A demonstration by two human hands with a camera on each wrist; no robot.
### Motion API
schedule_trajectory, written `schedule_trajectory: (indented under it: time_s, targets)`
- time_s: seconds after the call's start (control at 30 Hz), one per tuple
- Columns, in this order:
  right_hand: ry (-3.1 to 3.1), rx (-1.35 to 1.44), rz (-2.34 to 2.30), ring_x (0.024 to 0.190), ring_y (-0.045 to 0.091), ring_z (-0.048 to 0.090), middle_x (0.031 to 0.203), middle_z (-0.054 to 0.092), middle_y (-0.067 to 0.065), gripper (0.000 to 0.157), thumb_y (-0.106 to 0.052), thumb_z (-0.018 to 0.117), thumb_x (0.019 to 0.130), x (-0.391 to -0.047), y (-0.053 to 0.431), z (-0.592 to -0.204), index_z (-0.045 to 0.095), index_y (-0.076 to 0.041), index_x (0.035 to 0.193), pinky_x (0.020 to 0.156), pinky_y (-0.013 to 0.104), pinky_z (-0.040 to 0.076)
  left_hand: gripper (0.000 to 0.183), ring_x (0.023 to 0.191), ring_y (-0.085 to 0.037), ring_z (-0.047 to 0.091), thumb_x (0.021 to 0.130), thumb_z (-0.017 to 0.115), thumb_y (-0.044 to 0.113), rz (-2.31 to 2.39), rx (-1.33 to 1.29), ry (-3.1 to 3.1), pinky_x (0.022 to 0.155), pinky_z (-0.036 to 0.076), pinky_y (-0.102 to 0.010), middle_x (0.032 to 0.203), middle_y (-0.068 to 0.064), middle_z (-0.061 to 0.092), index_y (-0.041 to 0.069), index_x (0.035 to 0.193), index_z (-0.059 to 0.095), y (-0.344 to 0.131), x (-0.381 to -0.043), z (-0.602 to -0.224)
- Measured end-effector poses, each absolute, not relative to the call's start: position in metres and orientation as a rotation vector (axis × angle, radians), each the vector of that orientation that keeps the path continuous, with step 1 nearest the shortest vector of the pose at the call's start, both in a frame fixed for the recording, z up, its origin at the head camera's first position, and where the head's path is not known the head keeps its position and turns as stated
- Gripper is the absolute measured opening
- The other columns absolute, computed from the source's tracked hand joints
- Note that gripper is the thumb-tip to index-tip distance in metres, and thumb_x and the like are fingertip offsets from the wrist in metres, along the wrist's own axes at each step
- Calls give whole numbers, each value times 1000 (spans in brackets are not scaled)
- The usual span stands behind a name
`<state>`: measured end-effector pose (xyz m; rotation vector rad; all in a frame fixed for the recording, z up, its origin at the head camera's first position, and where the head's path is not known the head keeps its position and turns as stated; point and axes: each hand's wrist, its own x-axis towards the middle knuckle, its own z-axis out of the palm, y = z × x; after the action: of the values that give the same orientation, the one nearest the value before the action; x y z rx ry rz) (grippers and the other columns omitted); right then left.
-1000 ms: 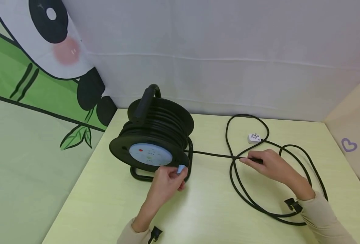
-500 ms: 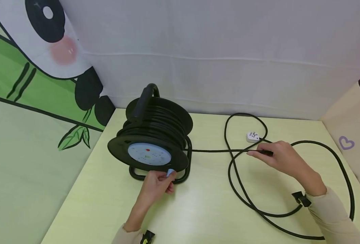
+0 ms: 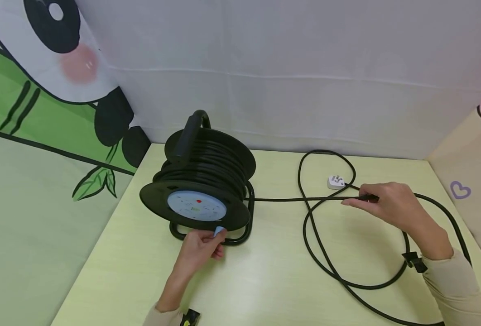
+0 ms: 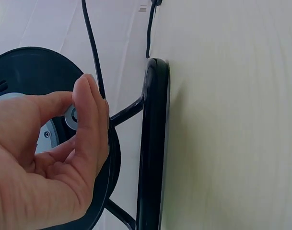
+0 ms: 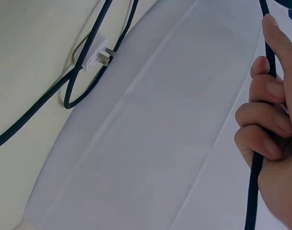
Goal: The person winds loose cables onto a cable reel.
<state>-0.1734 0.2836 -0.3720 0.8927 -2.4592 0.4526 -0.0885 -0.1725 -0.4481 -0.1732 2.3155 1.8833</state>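
A black cable reel with a light blue socket panel stands at the table's left. My left hand pinches the small blue knob at the lower edge of the reel's front disc. In the left wrist view, thumb and finger close around the end of that knob. A black cable runs taut from the reel rightward into my right hand, whose fingers curl round it. The right wrist view shows the cable passing through that grip, index finger stretched along it.
A white plug lies on the table behind the cable, pins facing up. Loose cable loops spread over the right side. The reel's tube stand rests on the tabletop. A pale cloth hangs behind.
My left hand has carried the knob leftward along the lower rim, and the front disc has turned with it. My right hand has shifted right along with the cable; the loops have spread.
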Motion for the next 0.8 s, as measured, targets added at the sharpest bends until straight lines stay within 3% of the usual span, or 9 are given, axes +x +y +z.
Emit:
schedule_trajectory:
  time_s: [0.1,0.2,0.33,0.43,0.8]
  targets:
    - [-2426,850,419,49,-7,28,54,36,-23,55,-80,51,89,-175,292,-372,55,-31,64,41,18,22,34,61,-21,72,97,74,22,1887,-211,2316,60,63,-31,71,-15,71,-11,89,74,-175,-89,-449]
    - [-2430,799,424,49,-6,28,54,36,-23,49,-74,60,89,-173,303,-370,58,-31,65,42,19,23,32,61,-21,71,97,74,21,1899,-273,2321,60,63,-30,71,-15,71,-10,91,75,-180,-89,-451]
    - [-2455,756,478,48,-6,29,54,36,-22,31,-41,86,82,-169,313,-366,61,-28,68,43,17,25,32,61,-21,71,97,74,20,1908,-352,2329,59,63,-30,72,-16,71,-12,95,74,-188,-89,-454]
    - [-2478,747,512,49,-7,29,54,35,-22,30,-21,91,75,-167,315,-363,62,-27,70,44,16,26,31,61,-20,72,98,73,19,1916,-395,2317,59,63,-30,73,-17,71,-13,98,74,-193,-90,-455]
    - [-2418,757,611,50,-8,30,55,41,-19,29,-14,91,74,-165,329,-362,65,-28,72,46,14,28,39,63,-18,72,99,72,25,1888,-469,2310,62,64,-30,75,-16,73,-13,101,73,-207,-93,-456]
